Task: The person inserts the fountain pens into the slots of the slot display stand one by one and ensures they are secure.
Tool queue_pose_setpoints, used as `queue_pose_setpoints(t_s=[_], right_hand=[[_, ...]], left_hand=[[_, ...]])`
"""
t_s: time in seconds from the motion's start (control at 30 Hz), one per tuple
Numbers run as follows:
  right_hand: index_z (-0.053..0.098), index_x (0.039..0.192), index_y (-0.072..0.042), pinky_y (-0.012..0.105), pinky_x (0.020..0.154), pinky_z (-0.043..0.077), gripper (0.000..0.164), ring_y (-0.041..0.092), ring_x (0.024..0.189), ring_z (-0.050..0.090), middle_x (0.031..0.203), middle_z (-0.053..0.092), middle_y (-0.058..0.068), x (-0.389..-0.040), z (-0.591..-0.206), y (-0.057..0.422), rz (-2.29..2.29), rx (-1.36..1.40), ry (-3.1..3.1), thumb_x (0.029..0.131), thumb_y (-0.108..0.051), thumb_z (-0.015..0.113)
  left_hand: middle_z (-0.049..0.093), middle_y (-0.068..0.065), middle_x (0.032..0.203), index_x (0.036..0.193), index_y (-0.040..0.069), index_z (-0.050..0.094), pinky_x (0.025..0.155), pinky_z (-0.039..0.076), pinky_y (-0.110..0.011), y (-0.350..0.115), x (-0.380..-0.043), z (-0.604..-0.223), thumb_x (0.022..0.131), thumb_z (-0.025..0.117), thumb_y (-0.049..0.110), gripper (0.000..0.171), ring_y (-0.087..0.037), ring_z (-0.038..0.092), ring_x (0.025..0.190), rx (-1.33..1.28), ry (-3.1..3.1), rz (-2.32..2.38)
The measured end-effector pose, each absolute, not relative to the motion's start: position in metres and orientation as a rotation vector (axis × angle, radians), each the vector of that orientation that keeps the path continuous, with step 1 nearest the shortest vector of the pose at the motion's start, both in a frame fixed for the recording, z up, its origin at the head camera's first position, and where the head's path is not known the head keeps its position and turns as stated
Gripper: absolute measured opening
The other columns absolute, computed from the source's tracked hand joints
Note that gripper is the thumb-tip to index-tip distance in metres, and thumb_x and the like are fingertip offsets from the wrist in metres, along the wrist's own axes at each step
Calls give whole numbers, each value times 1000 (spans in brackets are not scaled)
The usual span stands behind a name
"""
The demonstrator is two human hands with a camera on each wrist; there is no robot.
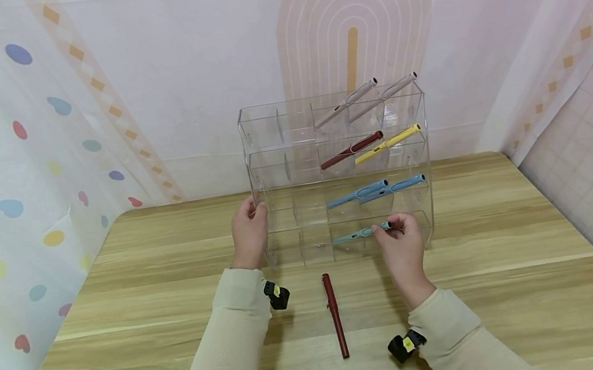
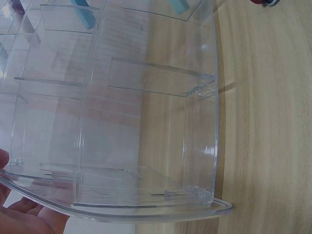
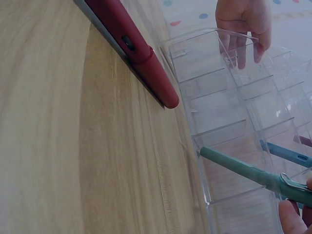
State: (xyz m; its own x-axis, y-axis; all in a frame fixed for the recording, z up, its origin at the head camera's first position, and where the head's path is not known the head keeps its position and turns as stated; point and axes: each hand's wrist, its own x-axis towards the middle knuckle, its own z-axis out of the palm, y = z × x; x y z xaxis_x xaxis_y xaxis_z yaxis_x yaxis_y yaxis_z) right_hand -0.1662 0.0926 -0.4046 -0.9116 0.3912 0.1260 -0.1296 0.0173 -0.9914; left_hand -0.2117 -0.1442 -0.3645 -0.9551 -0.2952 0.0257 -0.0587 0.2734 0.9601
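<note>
A clear acrylic pen rack (image 1: 311,208) with several tiers of compartments stands upright on the table. At its left side panel, my left hand (image 1: 249,232) grips the edge, thumb in front and fingers behind in the left wrist view. My right hand (image 1: 403,249) pinches a pale green pen (image 3: 239,168) near its clip end. The pen's other end lies in the bottom tier, third compartment from the left. On the table before the rack lies a dark red pen (image 1: 335,314), its clip towards the rack.
Higher in the rack's two right columns lean two pale pens, including one at top right (image 1: 398,86), a maroon pen (image 1: 351,150), a yellow pen (image 1: 388,144) and two blue pens, one at the right (image 1: 406,184). A patterned curtain (image 1: 191,67) hangs behind the wooden table (image 1: 141,330).
</note>
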Motion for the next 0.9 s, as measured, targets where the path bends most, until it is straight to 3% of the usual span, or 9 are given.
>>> queue_pose_setpoints(t_s=[0.2, 0.47, 0.9], right_hand=[[47, 99, 3, 16, 68, 44, 22, 8, 78, 51, 95, 47, 7, -164, -404, 93, 1970, -257, -1953, 86, 6, 64], [43, 120, 5, 13, 74, 46, 39, 10, 91, 53, 109, 47, 9, -157, -401, 100, 2021, -282, -2044, 87, 4, 65], [45, 118, 9, 17, 71, 49, 38, 13, 91, 57, 113, 51, 20, -132, -407, 109, 2113, -263, -2297, 84, 4, 61]], left_hand=[[56, -16, 128, 129, 5, 55, 102, 40, -47, -144, -212, -365, 101, 45, 18, 33, -29, 48, 124, 335, -2338, -1764], [56, -16, 128, 128, 5, 55, 102, 40, -48, -144, -211, -365, 101, 45, 19, 33, -29, 48, 124, 327, -2340, -1754], [57, -15, 127, 129, 5, 55, 102, 39, -47, -144, -212, -366, 101, 45, 19, 33, -29, 48, 124, 344, -2324, -1776]])
